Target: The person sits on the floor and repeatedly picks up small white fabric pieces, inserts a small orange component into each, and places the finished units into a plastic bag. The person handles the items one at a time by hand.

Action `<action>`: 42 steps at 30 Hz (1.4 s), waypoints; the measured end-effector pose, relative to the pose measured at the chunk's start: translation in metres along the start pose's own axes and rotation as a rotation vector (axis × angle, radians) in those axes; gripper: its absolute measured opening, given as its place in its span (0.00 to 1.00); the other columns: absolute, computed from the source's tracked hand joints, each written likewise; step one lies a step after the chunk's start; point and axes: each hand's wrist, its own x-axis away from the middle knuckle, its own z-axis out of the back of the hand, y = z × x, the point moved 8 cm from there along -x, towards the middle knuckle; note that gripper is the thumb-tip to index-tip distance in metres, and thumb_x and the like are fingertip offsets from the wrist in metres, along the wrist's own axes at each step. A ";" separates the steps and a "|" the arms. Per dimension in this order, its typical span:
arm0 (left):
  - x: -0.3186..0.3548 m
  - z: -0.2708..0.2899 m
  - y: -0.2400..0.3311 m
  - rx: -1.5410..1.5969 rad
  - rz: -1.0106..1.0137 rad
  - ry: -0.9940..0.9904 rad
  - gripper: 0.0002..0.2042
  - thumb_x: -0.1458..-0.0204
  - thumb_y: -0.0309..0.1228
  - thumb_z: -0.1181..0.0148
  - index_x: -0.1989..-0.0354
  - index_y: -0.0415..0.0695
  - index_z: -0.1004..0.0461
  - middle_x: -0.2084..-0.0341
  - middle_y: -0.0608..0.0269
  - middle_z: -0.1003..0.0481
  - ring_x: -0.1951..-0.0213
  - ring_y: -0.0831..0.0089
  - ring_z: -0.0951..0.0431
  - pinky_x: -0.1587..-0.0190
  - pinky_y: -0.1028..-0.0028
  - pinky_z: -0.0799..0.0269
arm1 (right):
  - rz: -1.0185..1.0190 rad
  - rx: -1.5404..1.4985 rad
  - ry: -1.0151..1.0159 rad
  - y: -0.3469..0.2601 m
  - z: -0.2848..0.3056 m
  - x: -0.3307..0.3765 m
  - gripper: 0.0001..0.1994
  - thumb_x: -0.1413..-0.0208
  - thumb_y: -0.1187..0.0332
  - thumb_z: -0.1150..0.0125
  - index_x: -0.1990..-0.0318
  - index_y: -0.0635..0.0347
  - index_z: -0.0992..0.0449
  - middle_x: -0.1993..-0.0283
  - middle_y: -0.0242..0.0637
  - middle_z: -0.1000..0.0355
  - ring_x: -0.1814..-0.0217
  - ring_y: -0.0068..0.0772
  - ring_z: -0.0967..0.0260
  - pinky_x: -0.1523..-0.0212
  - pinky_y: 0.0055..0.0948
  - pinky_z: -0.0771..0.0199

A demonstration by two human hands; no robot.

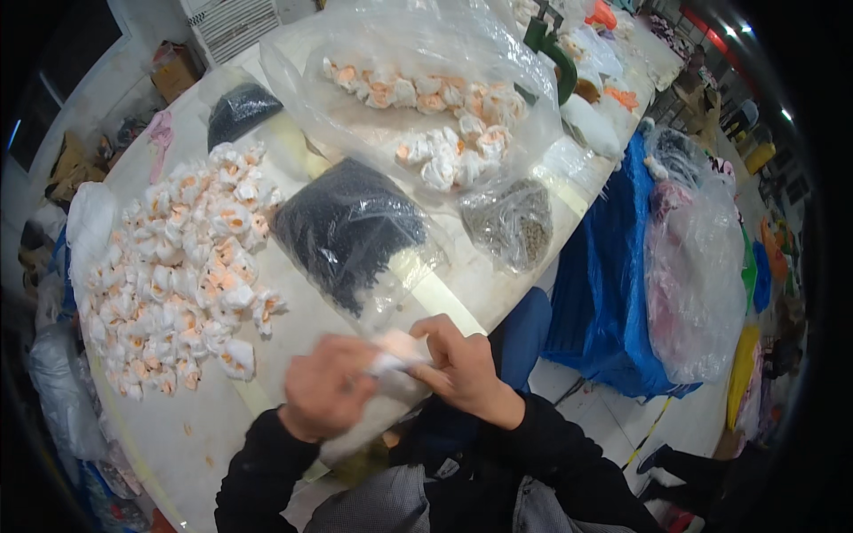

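At the table's near edge, my right hand [462, 369] pinches a small white and peach fabric piece [397, 346] between thumb and fingers. My left hand [329, 384] is beside the piece's left end, smeared by motion, so its fingers' grip is unclear. To the left lies a wide pile of similar white and peach fabric pieces [173, 266]. Just beyond my hands is a clear bag of small black pellets [351, 231]. Farther back, a large clear plastic bag [355, 133] holds more of the white and peach pieces [435, 93].
A smaller bag of dark pellets [240, 113] and a bag of brownish pellets [515, 222] rest on the pale table [191, 435]. A green metal tool [555, 58] stands at the back. Right of the table is a blue sack [604, 284] beside a clear bag with pink contents [697, 275].
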 end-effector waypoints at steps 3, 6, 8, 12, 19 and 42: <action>-0.012 0.059 -0.066 -0.239 0.396 0.179 0.07 0.51 0.17 0.41 0.63 0.39 0.24 0.70 0.63 0.29 0.75 0.78 0.33 0.72 0.76 0.40 | 0.051 0.247 0.065 0.018 0.024 -0.034 0.19 0.38 0.60 0.31 0.43 0.51 0.28 0.85 0.32 0.38 0.87 0.36 0.37 0.83 0.36 0.39; -0.001 0.091 -0.115 -0.536 0.479 0.203 0.07 0.50 0.20 0.36 0.63 0.39 0.25 0.69 0.58 0.29 0.70 0.61 0.28 0.67 0.63 0.34 | 0.080 0.372 0.193 0.045 0.055 -0.121 0.11 0.31 0.62 0.41 0.47 0.54 0.26 0.83 0.42 0.30 0.81 0.46 0.27 0.78 0.44 0.33; 0.010 0.087 -0.146 -0.604 0.540 0.129 0.06 0.49 0.22 0.34 0.64 0.40 0.25 0.70 0.56 0.30 0.70 0.56 0.27 0.66 0.59 0.32 | 0.106 0.492 0.250 0.073 0.067 -0.179 0.11 0.33 0.59 0.38 0.52 0.56 0.20 0.80 0.47 0.29 0.78 0.50 0.27 0.75 0.44 0.32; 0.015 0.081 -0.157 -0.566 0.635 0.064 0.08 0.49 0.27 0.31 0.66 0.39 0.25 0.73 0.56 0.31 0.71 0.56 0.29 0.66 0.61 0.33 | -0.041 0.804 0.047 0.127 0.044 -0.252 0.16 0.38 0.53 0.36 0.61 0.57 0.17 0.76 0.47 0.23 0.70 0.52 0.23 0.69 0.48 0.26; 0.007 0.087 -0.132 -0.135 0.734 0.166 0.12 0.42 0.35 0.32 0.57 0.39 0.20 0.70 0.60 0.24 0.75 0.76 0.29 0.71 0.72 0.34 | 0.029 0.428 0.224 0.096 0.045 -0.220 0.13 0.42 0.58 0.32 0.63 0.59 0.19 0.78 0.43 0.25 0.74 0.47 0.25 0.72 0.42 0.28; 0.000 -0.009 -0.050 0.409 0.427 0.120 0.08 0.44 0.15 0.41 0.58 0.36 0.20 0.56 0.59 0.22 0.54 0.74 0.21 0.50 0.76 0.26 | 0.161 0.459 0.131 0.056 -0.041 -0.083 0.06 0.46 0.71 0.33 0.65 0.55 0.25 0.67 0.36 0.27 0.62 0.44 0.26 0.65 0.42 0.25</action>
